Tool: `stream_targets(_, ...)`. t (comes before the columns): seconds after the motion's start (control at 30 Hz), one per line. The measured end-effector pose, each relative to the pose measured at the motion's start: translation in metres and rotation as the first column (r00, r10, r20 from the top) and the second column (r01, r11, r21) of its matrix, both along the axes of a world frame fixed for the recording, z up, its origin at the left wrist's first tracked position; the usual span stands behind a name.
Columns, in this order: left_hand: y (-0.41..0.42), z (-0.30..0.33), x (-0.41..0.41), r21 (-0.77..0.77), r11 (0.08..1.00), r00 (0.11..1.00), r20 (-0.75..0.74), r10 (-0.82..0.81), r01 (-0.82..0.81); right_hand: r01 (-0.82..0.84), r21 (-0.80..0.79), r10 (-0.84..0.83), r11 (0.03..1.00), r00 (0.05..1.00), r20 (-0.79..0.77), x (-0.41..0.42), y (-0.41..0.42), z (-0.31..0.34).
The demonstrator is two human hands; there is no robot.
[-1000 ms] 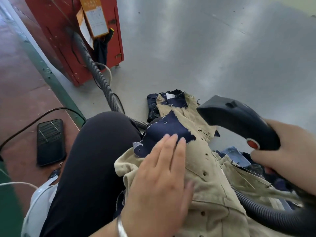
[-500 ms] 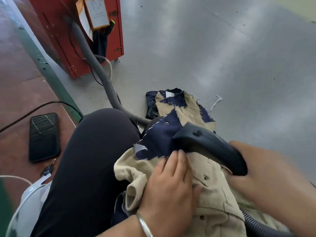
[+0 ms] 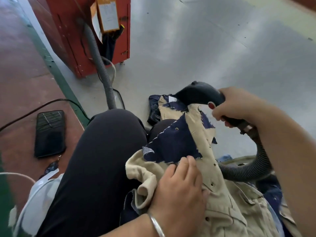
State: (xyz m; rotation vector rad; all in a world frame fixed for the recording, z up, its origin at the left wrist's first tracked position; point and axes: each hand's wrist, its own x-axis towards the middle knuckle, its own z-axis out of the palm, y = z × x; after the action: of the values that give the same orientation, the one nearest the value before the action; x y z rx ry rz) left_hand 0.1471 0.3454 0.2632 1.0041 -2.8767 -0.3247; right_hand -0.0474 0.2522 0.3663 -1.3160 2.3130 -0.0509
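Observation:
A beige garment with navy patches lies over my lap. My left hand presses flat on the beige cloth just below the big navy patch, fingers fairly straight. My right hand grips the handle of a black suction nozzle with a red button, held over the far end of the garment. Its ribbed grey hose loops down past my right forearm.
A red machine stands at the back left with a grey hose running to the floor. A black phone lies on the reddish floor to the left, a black cable beside it. Grey floor spreads ahead.
My right hand has carried the nozzle from the navy patch near my left hand up to the garment's far end. My left hand stays pressed on the cloth.

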Motion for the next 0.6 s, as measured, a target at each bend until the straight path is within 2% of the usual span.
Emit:
stream_targets(0.1, 0.002, -0.001, 0.003, 0.005, 1.0, 1.0, -0.015, 0.006, -0.006, -0.013, -0.139, 0.014, 0.99, 1.0, 0.008, -0.008, 0.047, 0.031)
stream_targets(0.2, 0.0, 0.0, 0.002, 0.0, 1.0, 1.0, -0.015, -0.015, 0.015, -0.065, -0.169, 0.044, 0.983, 0.991, -0.127, 0.005, 0.104, 0.046)
stream_targets(0.4, -0.003, -0.001, -0.001, -0.062, 0.998, 0.997, -0.082, 0.006, -0.011, 0.007, -0.038, -0.011, 0.999, 0.994, -0.112, 0.03, 0.135, 0.022)
stream_targets(0.5, -0.014, 0.003, 0.002, -0.009, 1.0, 0.99, -0.144, 0.008, -0.01, -0.003, 0.045, 0.006, 0.999, 0.998, -0.069, 0.039, 0.123, 0.004)
stream_targets(0.6, -0.02, 0.004, 0.003, -0.001, 1.0, 0.991, -0.131, -0.009, 0.009, 0.003, 0.04, 0.0, 0.999, 0.997, -0.075, 0.041, 0.108, -0.003)
